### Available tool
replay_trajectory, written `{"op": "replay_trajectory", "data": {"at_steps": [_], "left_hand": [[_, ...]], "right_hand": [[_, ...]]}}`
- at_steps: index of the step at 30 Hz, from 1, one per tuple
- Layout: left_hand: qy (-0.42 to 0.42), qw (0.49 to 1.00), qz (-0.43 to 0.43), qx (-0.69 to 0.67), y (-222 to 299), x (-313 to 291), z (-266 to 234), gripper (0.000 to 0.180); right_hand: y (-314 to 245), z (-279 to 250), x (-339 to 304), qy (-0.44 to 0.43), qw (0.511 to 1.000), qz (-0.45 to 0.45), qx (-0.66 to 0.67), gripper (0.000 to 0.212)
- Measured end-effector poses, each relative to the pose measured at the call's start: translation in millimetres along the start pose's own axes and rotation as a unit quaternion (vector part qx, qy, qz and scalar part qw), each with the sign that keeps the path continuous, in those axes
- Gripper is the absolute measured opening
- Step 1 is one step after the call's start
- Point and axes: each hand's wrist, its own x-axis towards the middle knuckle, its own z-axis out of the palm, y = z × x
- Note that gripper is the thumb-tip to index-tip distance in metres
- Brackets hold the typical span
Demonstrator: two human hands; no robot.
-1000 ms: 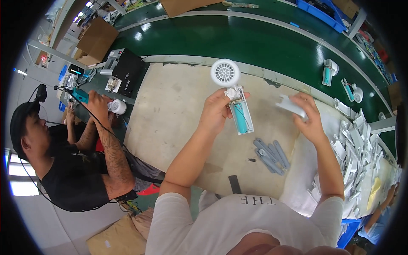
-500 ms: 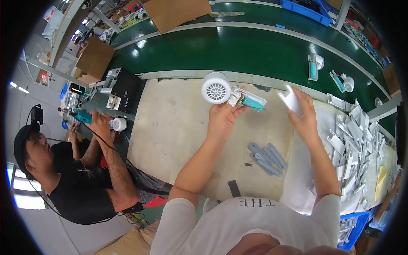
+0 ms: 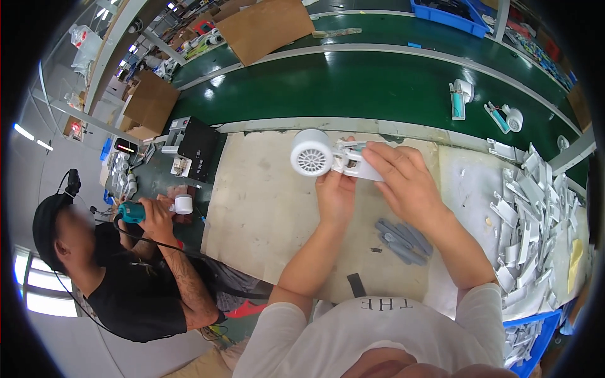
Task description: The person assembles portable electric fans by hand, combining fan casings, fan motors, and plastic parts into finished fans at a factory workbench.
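White fan (image 3: 312,154) pinched by the left hand (image 3: 336,192), right hand (image 3: 403,179) clasping a white cover (image 3: 370,170) against it, grey strips (image 3: 398,242) below the right hand

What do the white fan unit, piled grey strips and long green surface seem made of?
White fan unit: probably satin moulded plastic; smooth curves, crisp slots.
Grey strips: likely matte plastic or rubber; dull, evenly coloured.
Green surface: glossy, perhaps painted or plastic; bright reflections.

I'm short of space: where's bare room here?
The cream tabletop between the black machine and the left hand; also the green bench left of two white fans. Crowded: the right side, heaped with white parts, and below the right hand, where grey handles lie.
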Motion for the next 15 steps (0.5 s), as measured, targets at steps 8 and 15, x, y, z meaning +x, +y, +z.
{"op": "replay_trajectory", "data": {"at_steps": [8, 15], "left_hand": [[0.035, 0.996, 0.073, 0.043, -5, -6, 15, 0.039], [0.025, 0.988, 0.128, 0.078, 1, -6, 29, 0.033]], "right_hand": [[-9, 5, 3, 0.027, 0.995, -0.031, -0.093, 0.052], [16, -1, -19, -0.052, 0.833, 0.345, 0.429, 0.036]]}}
